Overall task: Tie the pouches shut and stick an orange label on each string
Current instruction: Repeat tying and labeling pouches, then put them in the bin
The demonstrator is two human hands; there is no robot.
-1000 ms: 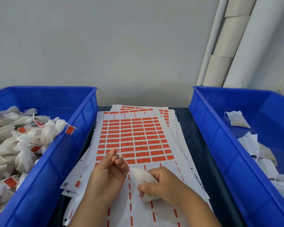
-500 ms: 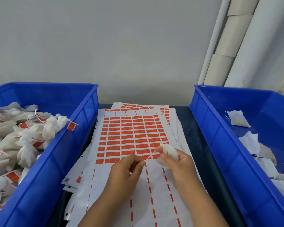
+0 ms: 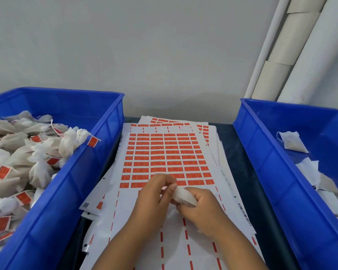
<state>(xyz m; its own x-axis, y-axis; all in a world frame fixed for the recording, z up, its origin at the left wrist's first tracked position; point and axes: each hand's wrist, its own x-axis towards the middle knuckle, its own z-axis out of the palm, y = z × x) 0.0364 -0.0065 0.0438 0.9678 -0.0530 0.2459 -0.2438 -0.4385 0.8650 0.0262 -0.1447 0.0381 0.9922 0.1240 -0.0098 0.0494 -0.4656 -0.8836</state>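
**Head view: pouch held between both hands over the label sheet**

Head view, lower centre of the frame: small white fabric pouch (image 3: 184, 196) gripped in the curled fingers of the right hand (image 3: 201, 208), long axis running from lower right up to upper left, neck end pointing at the left hand (image 3: 154, 195). Left fingertips bunched together and pinching at that neck end, touching the pouch; string itself too thin and hidden to make out. Both hands meeting just below the last full rows of the white backing sheet of orange rectangular labels (image 3: 165, 152), directly above its stripped lower part.

Judged as the tying step: closure likely not yet finished, no label on this pouch visible. Coming move turning on the neck lying toward the left hand, so pulling or knotting falling to the left fingers, with the right serving as anchor. Nearest labels just above the left knuckles, so left hand closer for peeling.

Left of the frame: blue plastic bin (image 3: 86, 172) heaped with tied, labelled pouches. Right of the frame: second blue plastic bin (image 3: 261, 152) holding loose untied pouches.
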